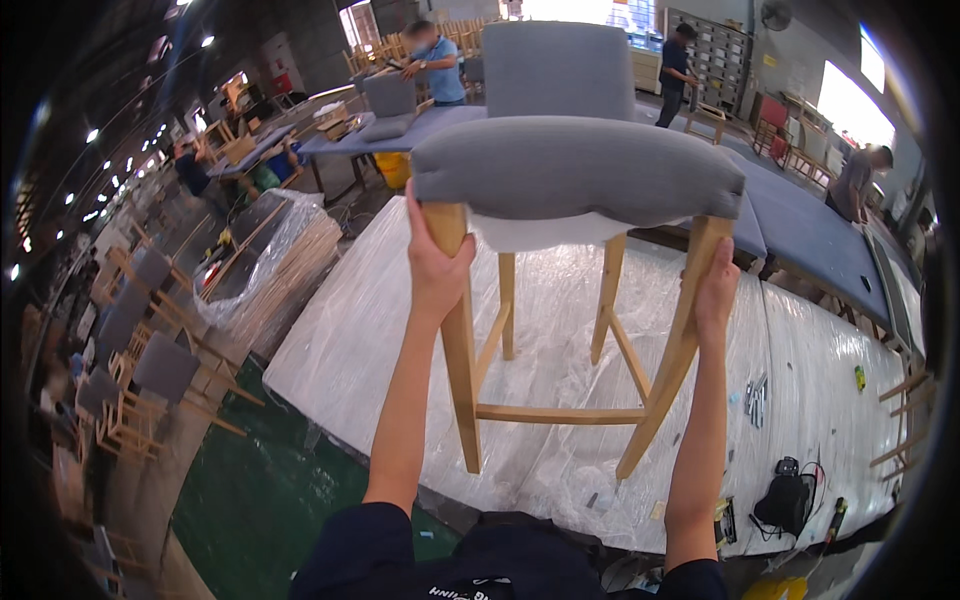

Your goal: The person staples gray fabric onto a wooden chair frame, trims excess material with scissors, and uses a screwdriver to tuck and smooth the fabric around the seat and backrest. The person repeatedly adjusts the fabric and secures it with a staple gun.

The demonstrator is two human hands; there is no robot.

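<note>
A tall chair [580,170] with a grey upholstered seat and back and pale wooden legs is upright in front of me. My left hand [438,268] is closed around the top of its left front leg, just under the seat. Lower on the right front leg, my right hand [716,285] wraps round the wood from the outer side. A wooden rail joins the two front legs low down. White material hangs beneath the seat cushion. Below the chair is a work table [350,320] covered in clear plastic film; whether the legs touch it, I cannot tell.
Metal tools [756,400], a black corded item [787,500] and a staple gun [725,522] lie on the table's right side. Blue-topped benches [810,240] run behind. Grey chairs [170,365] and a film-wrapped stack [275,260] stand left. Several people work farther off.
</note>
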